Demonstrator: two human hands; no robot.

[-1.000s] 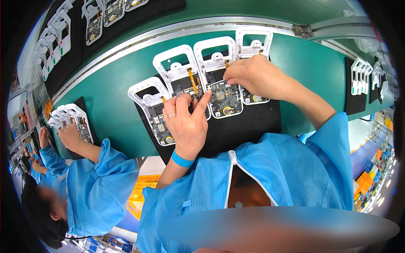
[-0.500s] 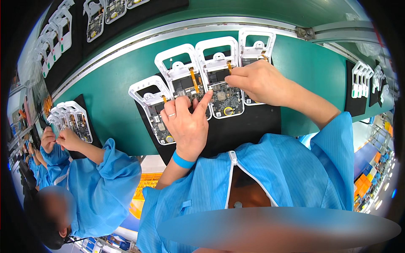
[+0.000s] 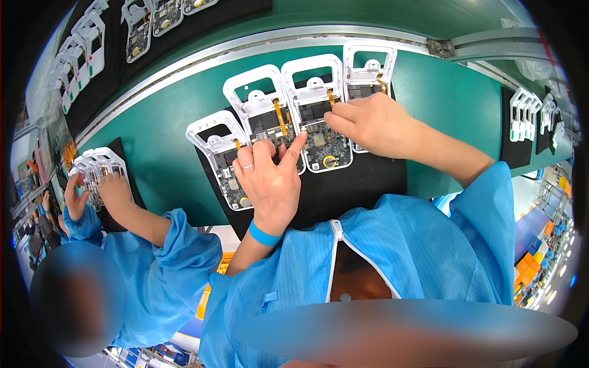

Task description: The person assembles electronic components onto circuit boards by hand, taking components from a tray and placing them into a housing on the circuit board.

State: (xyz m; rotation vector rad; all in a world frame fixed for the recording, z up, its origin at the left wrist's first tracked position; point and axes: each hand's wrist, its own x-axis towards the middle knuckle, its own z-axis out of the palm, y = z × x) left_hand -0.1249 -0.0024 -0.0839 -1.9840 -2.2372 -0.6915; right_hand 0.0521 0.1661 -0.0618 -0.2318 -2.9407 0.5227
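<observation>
Board (image 3: 320,146) lies in the third of four white frames (image 3: 313,60), on a black mat (image 3: 350,184) on the green table (image 3: 448,104). The left hand (image 3: 269,176) is spread, its index fingertip at the board's upper left corner, hiding much of the second frame. The right hand (image 3: 373,124) has its fingers drawn together at the upper right; I cannot tell whether they pinch anything. It covers most of the fourth frame's lower half.
</observation>
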